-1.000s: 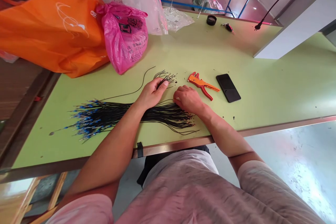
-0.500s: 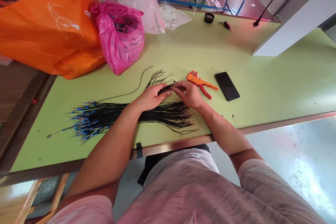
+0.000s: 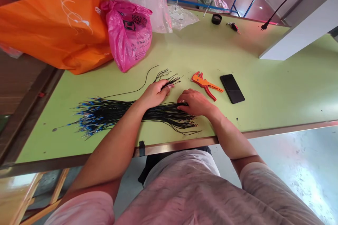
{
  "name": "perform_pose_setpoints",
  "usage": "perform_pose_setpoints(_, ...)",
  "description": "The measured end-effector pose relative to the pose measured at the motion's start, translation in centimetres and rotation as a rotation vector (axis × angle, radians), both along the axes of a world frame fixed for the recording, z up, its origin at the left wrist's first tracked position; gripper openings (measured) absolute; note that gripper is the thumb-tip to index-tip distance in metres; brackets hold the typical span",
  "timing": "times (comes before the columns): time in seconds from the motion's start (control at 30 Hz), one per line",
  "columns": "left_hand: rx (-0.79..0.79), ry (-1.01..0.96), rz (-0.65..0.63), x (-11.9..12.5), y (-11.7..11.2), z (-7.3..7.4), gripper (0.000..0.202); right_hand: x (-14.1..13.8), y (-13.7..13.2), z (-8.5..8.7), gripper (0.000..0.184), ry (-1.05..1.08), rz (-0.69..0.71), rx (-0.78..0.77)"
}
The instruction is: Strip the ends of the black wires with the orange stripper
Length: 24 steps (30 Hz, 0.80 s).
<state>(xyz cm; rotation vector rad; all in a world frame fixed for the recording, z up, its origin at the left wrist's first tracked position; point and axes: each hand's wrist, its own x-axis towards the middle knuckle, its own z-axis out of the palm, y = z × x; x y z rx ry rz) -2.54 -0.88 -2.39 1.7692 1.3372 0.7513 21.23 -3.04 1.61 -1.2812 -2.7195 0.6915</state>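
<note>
Several thin black wires (image 3: 171, 81) stick out of my left hand (image 3: 154, 95), which is closed around them, their stripped ends pointing right. A thick bundle of black wires (image 3: 161, 112) with blue-sleeved ends (image 3: 92, 116) at its left lies across the table in front of me, partly under my left wrist. At the bundle's right end, my right hand (image 3: 194, 102) has its thumb and fingers curled together over wire ends. Just beyond that hand rests an orange and red wire stripper (image 3: 207, 85). A few loose black wires (image 3: 161, 73) lie behind my left hand.
To the right on the green table (image 3: 250, 88) lies a black phone (image 3: 232, 88). An orange bag (image 3: 58, 24) and a pink plastic bag (image 3: 132, 38) stand at the back left. Black tape (image 3: 216, 19), keys (image 3: 233, 26) and a white post (image 3: 295, 35) are farther back.
My right hand has left the wires in my left hand and moved down to the right end of the big bundle. My left hand still holds its wires. The whole view has shifted slightly.
</note>
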Motion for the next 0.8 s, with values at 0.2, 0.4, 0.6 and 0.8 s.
perform_pose_setpoints(0.2, -0.032, 0.040, -0.069, -0.2, -0.1, 0.3, 0.042, -1.2, -1.3, 1.4, 0.037, -0.108, -0.018, -0.003)
perform_pose_setpoints(0.4, -0.063, 0.062, -0.055, -0.2, -0.1, 0.5, 0.041, -3.4, -5.1, 2.4, 0.102, -0.261, 0.060, 0.097)
perform_pose_setpoints(0.6, -0.108, 0.028, -0.153, -0.2, -0.1, 1.0, 0.043, -4.5, -5.5, 2.3, 0.040, -0.408, -0.012, 0.077)
perform_pose_setpoints(0.8, -0.095, 0.166, -0.251, -0.5, -0.6, 2.0, 0.046, -4.4, -4.5, 1.6, 0.037, -0.431, -0.020, 0.093)
